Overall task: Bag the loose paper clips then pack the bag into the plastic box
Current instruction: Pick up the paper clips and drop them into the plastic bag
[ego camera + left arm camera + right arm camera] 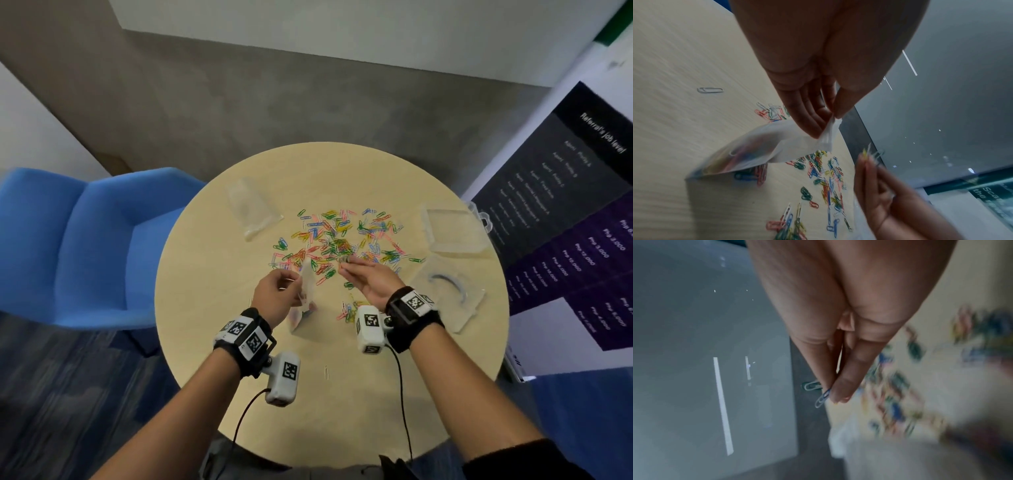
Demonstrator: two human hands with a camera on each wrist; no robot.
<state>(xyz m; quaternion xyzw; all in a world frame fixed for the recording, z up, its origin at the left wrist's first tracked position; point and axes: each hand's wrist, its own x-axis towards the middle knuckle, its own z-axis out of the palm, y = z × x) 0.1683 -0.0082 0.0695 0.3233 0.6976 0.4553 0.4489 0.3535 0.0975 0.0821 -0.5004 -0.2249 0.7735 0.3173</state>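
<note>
Two hands at work over a round desk strewn with coloured paper clips

The left hand pinches the top of a clear bag that hangs to the desk, some clips already inside. The right hand, at 3 o'clock from it, is palm up with its fingers closed on a few clips at the near edge of the paper clips. A second clear bag lies at 10 o'clock of the pile. The open plastic box sits at 3 o'clock, and another clear tray at 4 o'clock. A blue chair stands at 9 o'clock.
</note>
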